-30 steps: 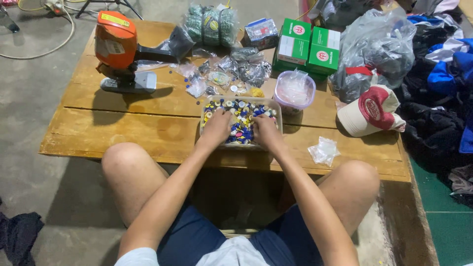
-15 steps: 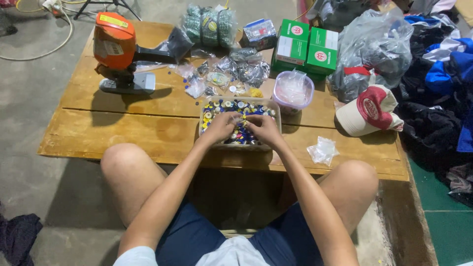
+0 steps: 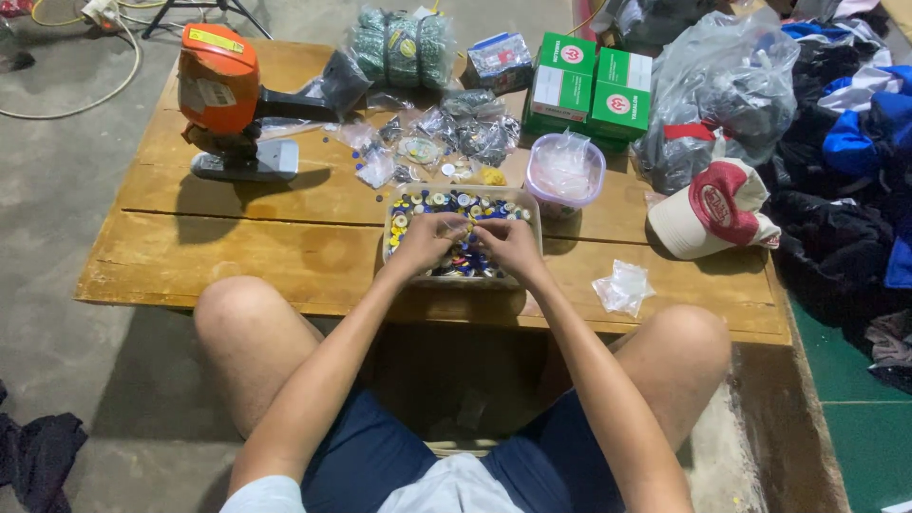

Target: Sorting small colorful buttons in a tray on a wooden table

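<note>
Both hands work inside the tray (image 3: 395, 249) at the table's (image 3: 237, 256) near edge, left hand (image 3: 429, 240) and right hand (image 3: 506, 244) fingers bunched pinching small buttons (image 3: 456, 201), so a slip likely scatters buttons off the tray.

— What sort of place is this?
— A small garment workshop, on a bare concrete floor (image 3: 66, 313).
— What shows it?
— A low wooden counter (image 3: 285, 247) carrying an orange cutting machine (image 3: 223, 95), a tray of buttons (image 3: 456, 218), 2 green boxes (image 3: 589, 90), and clothes (image 3: 845, 171) heaped alongside.
</note>
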